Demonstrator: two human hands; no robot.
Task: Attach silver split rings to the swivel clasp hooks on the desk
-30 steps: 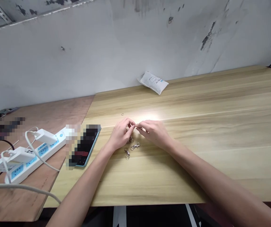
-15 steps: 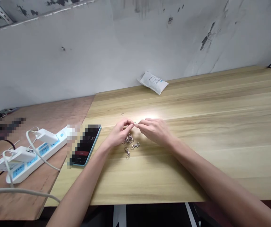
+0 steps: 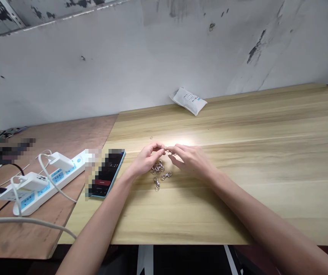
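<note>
Narrow pinches close both hands: the left hand [image 3: 146,159] and the right hand [image 3: 192,160] bring their fingertips [image 3: 163,150] almost together just above the tabletop, with a small metal ring [image 3: 169,150] apparently between them. It is too small to tell which hand has hold of it.

Behind everything rises a scuffed white wall [image 3: 101,65]. Below it stretches a pale wooden table [image 3: 215,210], and a reddish-brown wooden board [image 3: 75,131] lies off to the left. On that board sits a white power strip [image 3: 66,176] with two white chargers [image 3: 59,161] plugged in and a white cable [image 3: 23,220] trailing off. A phone [image 3: 106,173], partly blurred out, lies at the pale table's left side, and a white sealed packet [image 3: 188,101] rests against the wall.

Directly beneath the hands is a small heap of split rings [image 3: 157,167]. Just below it lie two lobster clasps [image 3: 166,175] [image 3: 156,183], well apart from the phone. A lone ring [image 3: 151,137] sits farther back, beyond the left hand.

For a piece this small, fingertip contact with both wrists low looks steadiest.
</note>
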